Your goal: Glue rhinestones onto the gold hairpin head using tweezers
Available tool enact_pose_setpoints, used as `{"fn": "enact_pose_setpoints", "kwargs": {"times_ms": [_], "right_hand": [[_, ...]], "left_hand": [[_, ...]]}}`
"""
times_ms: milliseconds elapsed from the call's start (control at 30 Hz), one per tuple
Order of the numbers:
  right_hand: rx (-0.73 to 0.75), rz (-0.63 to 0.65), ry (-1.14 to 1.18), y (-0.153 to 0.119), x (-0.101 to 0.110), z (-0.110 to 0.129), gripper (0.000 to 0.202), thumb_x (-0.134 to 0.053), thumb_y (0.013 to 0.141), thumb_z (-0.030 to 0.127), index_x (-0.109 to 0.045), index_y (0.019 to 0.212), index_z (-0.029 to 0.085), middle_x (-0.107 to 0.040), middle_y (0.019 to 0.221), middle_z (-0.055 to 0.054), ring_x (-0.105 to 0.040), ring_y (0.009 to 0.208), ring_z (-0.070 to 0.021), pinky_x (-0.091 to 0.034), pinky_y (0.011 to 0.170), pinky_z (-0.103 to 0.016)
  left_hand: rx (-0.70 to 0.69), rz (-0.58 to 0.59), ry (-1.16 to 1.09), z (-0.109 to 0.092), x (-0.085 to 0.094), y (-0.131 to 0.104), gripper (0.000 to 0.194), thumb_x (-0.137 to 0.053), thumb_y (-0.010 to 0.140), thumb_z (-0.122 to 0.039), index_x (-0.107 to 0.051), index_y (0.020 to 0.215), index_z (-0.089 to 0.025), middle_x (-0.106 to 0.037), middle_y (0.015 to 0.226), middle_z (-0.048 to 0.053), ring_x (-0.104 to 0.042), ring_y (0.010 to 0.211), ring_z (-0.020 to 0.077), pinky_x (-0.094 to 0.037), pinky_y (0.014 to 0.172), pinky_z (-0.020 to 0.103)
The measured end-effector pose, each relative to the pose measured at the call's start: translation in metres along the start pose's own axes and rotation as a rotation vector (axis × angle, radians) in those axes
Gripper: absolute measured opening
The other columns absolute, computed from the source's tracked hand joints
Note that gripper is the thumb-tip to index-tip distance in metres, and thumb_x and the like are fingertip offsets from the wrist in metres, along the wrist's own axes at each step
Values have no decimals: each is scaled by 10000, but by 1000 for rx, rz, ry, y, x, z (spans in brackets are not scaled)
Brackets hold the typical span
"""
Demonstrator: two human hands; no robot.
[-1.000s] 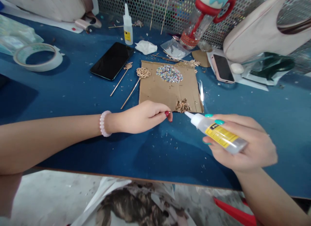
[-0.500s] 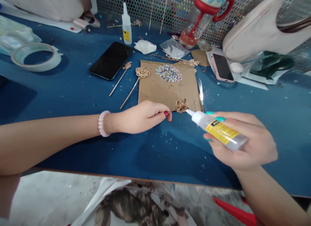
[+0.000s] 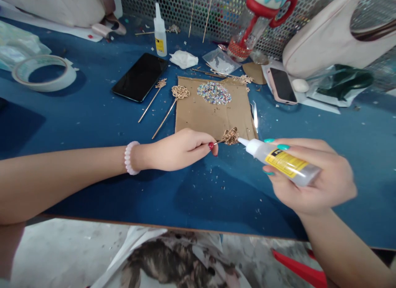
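Observation:
My left hand [image 3: 188,149] is closed, pinching the stem of a gold hair stick [image 3: 230,136]. Its openwork flower head lies over the near edge of a brown cardboard piece [image 3: 198,119]. My right hand [image 3: 318,176] grips a clear glue bottle [image 3: 286,162] with a yellow label, tilted so its white nozzle points left at the flower head. The nozzle tip is right beside the flower; whether they touch I cannot tell. A pile of multicoloured rhinestones [image 3: 214,93] sits on the cardboard. To its left lie a second flower hair stick [image 3: 169,110] and a smaller one [image 3: 152,100].
A black phone [image 3: 140,76], an upright glue bottle [image 3: 160,36] and a tape roll [image 3: 45,73] are at the left. Along the back stand a red-handled cup [image 3: 252,28] and a metal mesh [image 3: 173,7]. A pink phone [image 3: 281,86] and a pale bag [image 3: 321,36] are at the right.
My right hand and the glue bottle have shifted slightly to the right, and the bottle lies a little flatter. My left hand holds the hair stick almost unmoved.

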State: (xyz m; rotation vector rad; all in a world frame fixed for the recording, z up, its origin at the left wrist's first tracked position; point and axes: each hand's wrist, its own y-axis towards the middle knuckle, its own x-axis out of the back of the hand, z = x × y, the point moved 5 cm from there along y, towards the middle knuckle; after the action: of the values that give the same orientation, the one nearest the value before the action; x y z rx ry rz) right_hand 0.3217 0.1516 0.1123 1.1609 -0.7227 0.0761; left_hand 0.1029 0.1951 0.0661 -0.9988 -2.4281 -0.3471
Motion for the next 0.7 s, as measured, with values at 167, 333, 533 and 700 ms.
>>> {"fn": "enact_pose_setpoints", "kwargs": {"times_ms": [167, 333, 533, 700], "right_hand": [[-6, -21, -19, 1, 1, 0, 555, -922, 687, 241, -703, 1188, 147, -777, 1005, -95, -753, 835, -225, -596, 672, -321], [-28, -19, 0, 0, 1, -3, 522, -914, 690, 234, -702, 1159, 146, -778, 992, -90, -755, 844, -221, -590, 694, -312], [-49, -23, -2, 2, 1, -4, 492, -879, 725, 247, -697, 1179, 198, -775, 972, -62, -753, 829, -232, -595, 654, -336], [-57, -24, 1, 3, 1, -4, 502, -890, 730, 297, -699, 1189, 227, -775, 961, -60, -751, 803, -249, -605, 611, -368]], "left_hand": [[0, 5, 5, -1, 0, -1, 291, -387, 971, -208, -669, 970, -136, -366, 526, -93, -317, 444, 66, -305, 506, 204], [-1, 4, -2, 1, -1, 0, 293, -390, 976, -226, -671, 975, -140, -384, 544, -87, -327, 457, 68, -310, 507, 203], [9, -4, -16, 5, -1, -1, 299, -386, 990, -249, -667, 993, -148, -423, 582, -75, -356, 487, 72, -321, 510, 197], [22, 2, -21, 5, -1, -1, 293, -394, 992, -256, -667, 999, -151, -423, 577, -76, -348, 481, 75, -321, 514, 203]]}}
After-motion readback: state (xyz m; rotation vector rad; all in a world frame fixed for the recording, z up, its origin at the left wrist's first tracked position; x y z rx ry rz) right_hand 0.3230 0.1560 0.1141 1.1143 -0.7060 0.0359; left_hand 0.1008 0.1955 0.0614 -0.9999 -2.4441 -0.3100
